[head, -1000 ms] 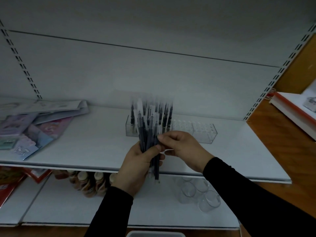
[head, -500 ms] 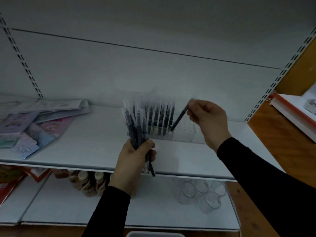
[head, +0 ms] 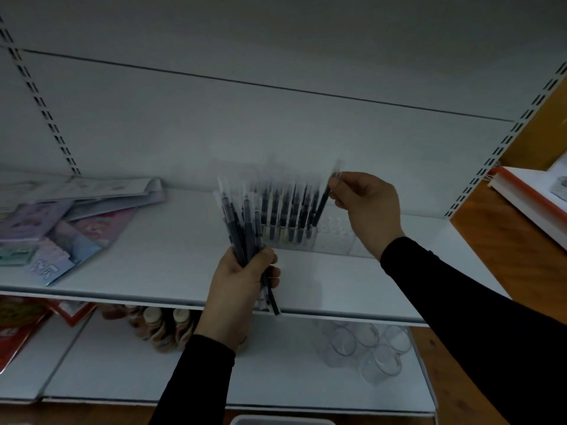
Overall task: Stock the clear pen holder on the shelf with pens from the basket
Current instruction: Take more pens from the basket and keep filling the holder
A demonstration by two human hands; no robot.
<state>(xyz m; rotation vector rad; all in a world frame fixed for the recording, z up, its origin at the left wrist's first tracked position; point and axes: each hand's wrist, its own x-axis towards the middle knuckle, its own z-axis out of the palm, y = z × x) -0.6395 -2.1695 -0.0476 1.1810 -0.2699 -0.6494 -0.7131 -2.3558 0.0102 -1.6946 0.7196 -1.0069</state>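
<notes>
Right hand [head: 366, 207] pinches one pen [head: 325, 199] near its top end betw. thumb and fingertips, pen tilted, lower tip down among the filled slots of the clear pen holder [head: 310, 237] on the shelf [head: 171, 256]; can't tell if the tip is seated in a slot yet. Left hand [head: 242, 286] clenched round a bundle of pens [head: 242, 228], approx. a dozen, fanned upward, held in front of the holder's left part. Handling, judged: pens light, stiff, each in a thin clear sleeve, so prob. slick; a pinch high on the barrel w/ tip leading suits dropping into a narrow slot. Bundle likely to slide or splay if grip loosens. Holder looks like light plastic, may shift if a pen knocks it. Hard to see: holder's left end hidden behind bundle, its empty right slots faint against the white shelf, slot count unclear. Pen tops motion-blurred. Basket [head: 282, 421] cut off at bottom edge, only the rim shows, contents not visible.
</notes>
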